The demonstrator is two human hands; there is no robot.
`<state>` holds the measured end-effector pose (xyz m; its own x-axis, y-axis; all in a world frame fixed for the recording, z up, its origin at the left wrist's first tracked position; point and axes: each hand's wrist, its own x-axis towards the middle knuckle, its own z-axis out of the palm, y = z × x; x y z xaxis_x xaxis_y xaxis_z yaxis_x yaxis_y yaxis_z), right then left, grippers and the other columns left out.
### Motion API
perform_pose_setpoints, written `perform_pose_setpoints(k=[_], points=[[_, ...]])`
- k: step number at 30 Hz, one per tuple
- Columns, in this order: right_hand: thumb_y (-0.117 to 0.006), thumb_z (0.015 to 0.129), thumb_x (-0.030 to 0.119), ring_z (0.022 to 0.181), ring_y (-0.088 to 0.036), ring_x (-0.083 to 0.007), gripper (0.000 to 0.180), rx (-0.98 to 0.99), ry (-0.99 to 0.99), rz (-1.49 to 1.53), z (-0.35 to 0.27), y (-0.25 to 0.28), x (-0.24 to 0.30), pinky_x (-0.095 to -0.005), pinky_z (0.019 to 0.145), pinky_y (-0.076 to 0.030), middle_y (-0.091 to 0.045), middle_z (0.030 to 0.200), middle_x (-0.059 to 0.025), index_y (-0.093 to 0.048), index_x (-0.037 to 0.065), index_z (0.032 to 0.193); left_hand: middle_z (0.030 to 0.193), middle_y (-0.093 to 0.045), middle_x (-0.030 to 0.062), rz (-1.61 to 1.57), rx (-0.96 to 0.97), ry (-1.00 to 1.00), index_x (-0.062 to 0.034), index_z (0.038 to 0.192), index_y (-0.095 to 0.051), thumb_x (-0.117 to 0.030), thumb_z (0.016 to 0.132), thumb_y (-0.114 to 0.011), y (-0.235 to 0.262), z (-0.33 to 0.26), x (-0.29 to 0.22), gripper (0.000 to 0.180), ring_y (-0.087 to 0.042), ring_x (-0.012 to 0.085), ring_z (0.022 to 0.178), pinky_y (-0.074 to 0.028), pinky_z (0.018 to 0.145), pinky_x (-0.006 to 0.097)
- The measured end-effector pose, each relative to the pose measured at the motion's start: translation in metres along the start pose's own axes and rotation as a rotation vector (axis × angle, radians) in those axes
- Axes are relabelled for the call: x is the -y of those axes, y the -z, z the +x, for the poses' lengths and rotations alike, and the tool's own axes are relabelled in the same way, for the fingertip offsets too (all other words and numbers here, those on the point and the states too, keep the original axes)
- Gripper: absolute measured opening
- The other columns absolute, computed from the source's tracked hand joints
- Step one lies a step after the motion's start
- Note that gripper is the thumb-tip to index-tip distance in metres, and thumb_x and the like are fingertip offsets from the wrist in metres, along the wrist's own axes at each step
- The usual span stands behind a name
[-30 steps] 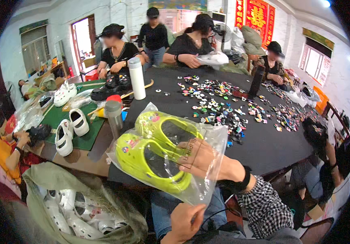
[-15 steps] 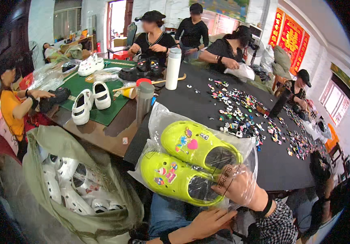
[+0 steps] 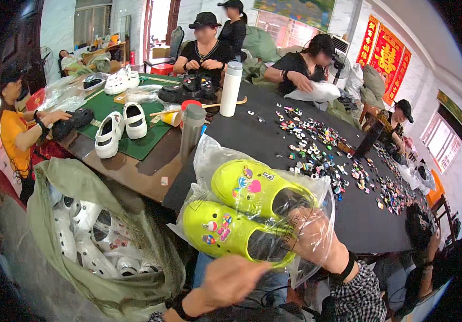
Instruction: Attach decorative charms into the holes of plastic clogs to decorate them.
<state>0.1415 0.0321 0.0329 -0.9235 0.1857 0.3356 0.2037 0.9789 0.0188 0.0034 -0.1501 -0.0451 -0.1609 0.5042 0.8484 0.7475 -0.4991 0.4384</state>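
A pair of lime-green clogs (image 3: pixel 230 188) with colourful shoe charms lies side by side in a clear plastic bag (image 3: pixel 209 153), at the near edge of the black table. Reaching inside the bag, my right hand (image 3: pixel 311 232) has its fingers closed at the heel ends of the clogs. The plastic lies over that hand. My left hand (image 3: pixel 235 279) is at the near side of the bag, just below the nearer clog. Its fingers are curled and smeared by motion, so whether they pinch the plastic does not show.
White clogs fill an olive sack (image 3: pixel 54 188) at my left. Beyond stand a grey tumbler (image 3: pixel 191 131), a white bottle (image 3: pixel 231 91) and white shoes (image 3: pixel 107 134) on a green mat (image 3: pixel 148 145). Many small charms (image 3: pixel 317 139) cover the black table (image 3: pixel 252 139). Several people work around it.
My left hand has moved left from beside my right wrist to below the nearer clog, its fingers now curled. The bagged clogs have shifted slightly. A standing person at the back has turned and moved left.
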Motion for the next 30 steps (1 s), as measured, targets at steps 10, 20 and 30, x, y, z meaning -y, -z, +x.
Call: perform_pose_setpoints(k=[10, 20, 30], points=[[-0.064, 0.069, 0.018, 0.095, -0.055, -0.0217, 0.038, -0.04, 0.083, -0.17, -0.009, -0.009, 0.006, -0.0394, 0.08, -0.045, -0.06, 0.096, -0.0048, -0.065, 0.009, 0.106, 0.117, -0.055, 0.0138, 0.023, -0.421, 0.661, 0.0013, 0.125, -0.049, -0.005, 0.091, -0.048, 0.046, -0.016, 0.075, 0.034, -0.053, 0.0246, 0.107, -0.04, 0.095, 0.035], [-0.065, 0.067, 0.012, 0.083, -0.058, -0.0247, 0.039, -0.046, 0.037, -0.134, -0.042, -0.011, 0.004, -0.0398, 0.072, -0.048, -0.054, 0.091, -0.0055, -0.068, 0.011, 0.106, 0.135, -0.046, 0.0119, -0.709, -0.244, 0.819, 0.0037, 0.14, -0.033, -0.018, 0.095, -0.051, 0.043, -0.023, 0.078, 0.053, -0.045, 0.0173, 0.121, -0.034, 0.101, 0.03], [-0.065, 0.069, 0.014, 0.083, -0.059, -0.0276, 0.028, -0.068, -0.056, 0.018, -0.072, -0.01, -0.023, -0.0416, 0.072, -0.048, -0.059, 0.091, -0.0075, -0.066, 0.011, 0.098, 0.097, -0.058, -0.0017, -0.41, -0.465, 0.811, -0.0017, 0.109, -0.057, -0.01, 0.094, -0.051, 0.035, -0.029, 0.074, 0.018, -0.05, 0.005, 0.084, -0.04, 0.075, 0.02]])
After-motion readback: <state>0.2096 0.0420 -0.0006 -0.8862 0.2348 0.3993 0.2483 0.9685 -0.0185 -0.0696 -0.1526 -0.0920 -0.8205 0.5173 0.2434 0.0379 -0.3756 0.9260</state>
